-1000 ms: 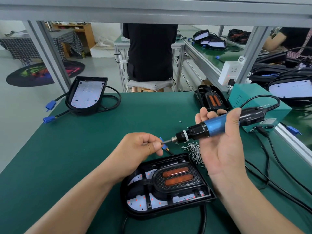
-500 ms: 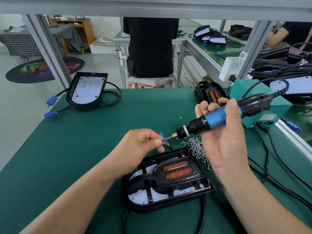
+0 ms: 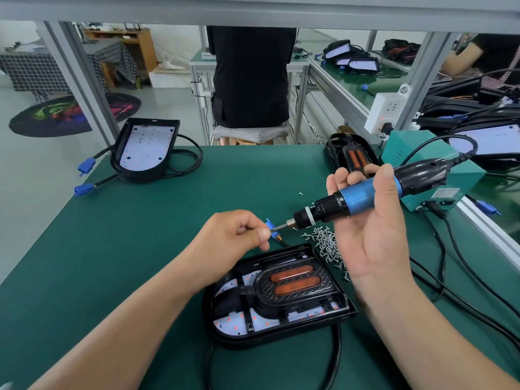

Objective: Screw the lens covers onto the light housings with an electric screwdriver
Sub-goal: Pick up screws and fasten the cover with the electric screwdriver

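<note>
Ideally the left grip (image 3: 239,237), pinching a likely screw at the bit (image 3: 281,227), seats it straight while the right grip (image 3: 371,235), curled round the blue-and-black electric screwdriver (image 3: 363,197), holds steady near the black light housing (image 3: 278,294).

Bench mat (image 3: 112,263): smooth, matt green sheet, rubber-like. Electric screwdriver (image 3: 361,197), right of centre: satin blue metallic barrel between glossy black plastic ends. Its bit (image 3: 281,227) is bright bare metal. Screws (image 3: 326,244), centre right: loose heap of shiny silver metal. Light housing (image 3: 225,337), bottom centre: semi-gloss black moulded plastic. Lens cover (image 3: 295,282): finely ribbed black plastic with translucent amber inserts. Bench frame (image 3: 81,80), upper left: dull grey extruded metal. Power box (image 3: 394,147), right: teal painted sheet metal, low sheen. Cabinet (image 3: 135,43), upper left: pale wood.
</note>
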Demonstrator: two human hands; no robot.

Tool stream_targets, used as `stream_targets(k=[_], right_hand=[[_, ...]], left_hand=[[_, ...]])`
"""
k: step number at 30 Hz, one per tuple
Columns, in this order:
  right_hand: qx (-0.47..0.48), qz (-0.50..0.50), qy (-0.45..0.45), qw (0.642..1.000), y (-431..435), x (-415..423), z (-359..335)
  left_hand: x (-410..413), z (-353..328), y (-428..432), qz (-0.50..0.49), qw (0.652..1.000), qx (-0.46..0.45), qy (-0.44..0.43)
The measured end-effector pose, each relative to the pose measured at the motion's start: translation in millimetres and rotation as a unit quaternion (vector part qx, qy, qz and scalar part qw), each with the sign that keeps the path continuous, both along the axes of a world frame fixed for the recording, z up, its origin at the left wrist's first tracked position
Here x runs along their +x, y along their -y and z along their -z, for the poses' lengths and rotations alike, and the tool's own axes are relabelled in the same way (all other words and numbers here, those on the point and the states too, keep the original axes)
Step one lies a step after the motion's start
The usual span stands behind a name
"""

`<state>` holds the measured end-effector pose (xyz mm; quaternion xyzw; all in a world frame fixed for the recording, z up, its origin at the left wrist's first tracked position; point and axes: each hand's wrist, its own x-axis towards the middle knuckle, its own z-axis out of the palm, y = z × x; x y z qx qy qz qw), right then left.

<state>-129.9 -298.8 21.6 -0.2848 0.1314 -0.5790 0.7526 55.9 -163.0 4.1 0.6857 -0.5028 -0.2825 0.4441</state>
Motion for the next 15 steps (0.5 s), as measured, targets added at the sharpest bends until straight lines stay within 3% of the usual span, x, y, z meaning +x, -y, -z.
stream_targets(k=[15], right_hand=[[0.011, -0.003, 0.024, 1.000, 2.2, -3.1, 0.0]], left_hand=[[-1.9, -2.1, -3.7, 0.015, 0.997, -0.013, -0.076]])
